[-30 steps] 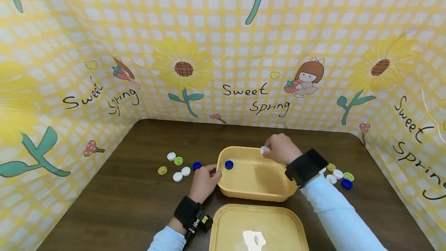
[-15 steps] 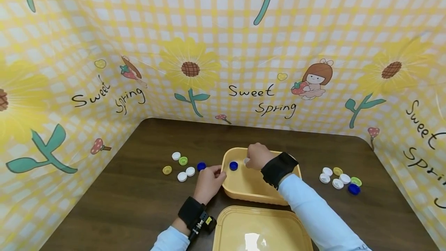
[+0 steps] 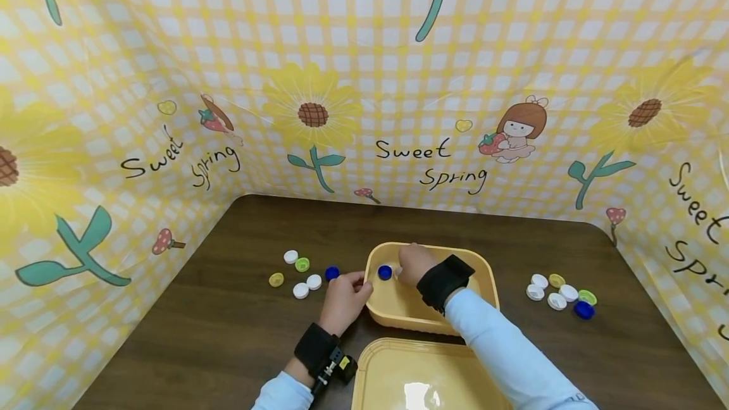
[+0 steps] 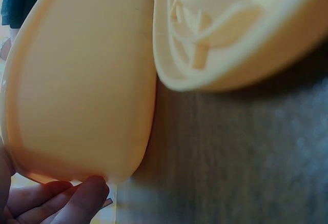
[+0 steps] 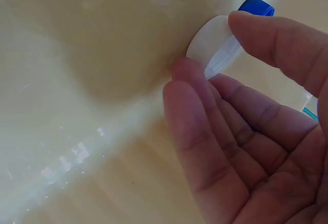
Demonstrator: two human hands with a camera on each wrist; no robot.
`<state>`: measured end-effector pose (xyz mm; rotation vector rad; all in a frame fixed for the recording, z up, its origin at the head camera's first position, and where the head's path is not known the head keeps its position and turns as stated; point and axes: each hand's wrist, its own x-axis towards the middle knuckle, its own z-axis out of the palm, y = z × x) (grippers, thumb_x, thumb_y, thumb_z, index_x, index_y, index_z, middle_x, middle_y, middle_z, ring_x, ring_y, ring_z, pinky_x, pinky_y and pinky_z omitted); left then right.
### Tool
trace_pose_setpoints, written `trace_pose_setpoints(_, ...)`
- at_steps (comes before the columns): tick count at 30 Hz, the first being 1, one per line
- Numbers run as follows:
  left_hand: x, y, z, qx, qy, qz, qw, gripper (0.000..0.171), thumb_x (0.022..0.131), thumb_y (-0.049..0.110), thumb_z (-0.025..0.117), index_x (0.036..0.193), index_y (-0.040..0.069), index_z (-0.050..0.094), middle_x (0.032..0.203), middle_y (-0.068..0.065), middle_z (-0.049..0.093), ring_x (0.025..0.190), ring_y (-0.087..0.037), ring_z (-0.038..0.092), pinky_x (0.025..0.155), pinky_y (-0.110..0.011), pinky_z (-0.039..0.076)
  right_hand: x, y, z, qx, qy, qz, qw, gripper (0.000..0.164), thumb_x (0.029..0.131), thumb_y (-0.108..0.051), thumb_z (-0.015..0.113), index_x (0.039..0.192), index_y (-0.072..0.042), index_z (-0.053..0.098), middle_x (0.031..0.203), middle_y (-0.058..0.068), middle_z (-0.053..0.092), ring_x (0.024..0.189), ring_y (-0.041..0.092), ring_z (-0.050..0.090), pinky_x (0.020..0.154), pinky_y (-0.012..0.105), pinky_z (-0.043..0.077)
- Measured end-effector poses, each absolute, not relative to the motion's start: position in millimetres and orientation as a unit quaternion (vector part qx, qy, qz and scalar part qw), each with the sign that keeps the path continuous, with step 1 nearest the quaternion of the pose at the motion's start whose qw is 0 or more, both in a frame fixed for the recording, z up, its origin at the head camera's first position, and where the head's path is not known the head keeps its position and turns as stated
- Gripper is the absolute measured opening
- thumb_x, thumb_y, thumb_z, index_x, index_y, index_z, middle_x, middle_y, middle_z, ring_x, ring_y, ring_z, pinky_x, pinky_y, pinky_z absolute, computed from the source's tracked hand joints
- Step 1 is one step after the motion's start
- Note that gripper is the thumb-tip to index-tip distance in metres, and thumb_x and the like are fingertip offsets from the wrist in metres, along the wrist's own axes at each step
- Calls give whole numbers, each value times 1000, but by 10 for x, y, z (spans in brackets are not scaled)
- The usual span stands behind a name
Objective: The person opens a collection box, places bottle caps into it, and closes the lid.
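Observation:
Inside the yellow plastic box (image 3: 404,307), my right hand (image 3: 417,264) pinches a white bottle cap (image 5: 210,42) between thumb and fingertips. The cap stands tilted on edge in the right wrist view, low over the box floor. Beside it lies a blue bottle cap (image 3: 385,273), near the box's left end. My left hand (image 3: 343,301) grips the left end of the box, its fingers (image 4: 84,196) against the wall in the left wrist view. In the head view, the right hand mostly hides the white cap.
A yellow lid (image 3: 421,369) lies in front of the box. Left of the box are several loose caps, among them a green cap (image 3: 302,264) and a blue cap (image 3: 332,273). More caps, including a blue one (image 3: 583,310), lie to the right. A checked cloth (image 3: 353,81) surrounds the table.
My right hand has moved left and down from over the box's back rim into the box, carrying the white bottle cap near the blue one. The left hand keeps its place on the box.

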<state>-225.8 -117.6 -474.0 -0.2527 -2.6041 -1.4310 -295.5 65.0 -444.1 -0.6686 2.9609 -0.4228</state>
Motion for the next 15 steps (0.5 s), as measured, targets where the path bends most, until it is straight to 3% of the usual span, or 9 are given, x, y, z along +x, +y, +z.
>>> trace_pose_setpoints(6, -2249, -1156, -4736, -80, -874, -473, 77, 27, 89, 9, 62, 110, -4, 71, 85, -7, 71, 69, -10, 64, 61, -23, 53, -3011, 651, -4522, -225, 966, -128, 21, 39, 79, -10, 74, 55, -11, 43, 53, -3, 31, 48, 14, 34, 48, 26, 31)
trace_pose_setpoints(15, -2259, -1172, -4746, -84, -871, -477, 85, 26, 88, 8, 62, 109, -5, 71, 88, -11, 72, 72, -13, 67, 62, -26, 55, -3000, 631, -4522, -225, 964, -139, 11, 38, 83, -9, 72, 56, -10, 45, 53, -2, 32, 48, 14, 34, 48, 26, 30)
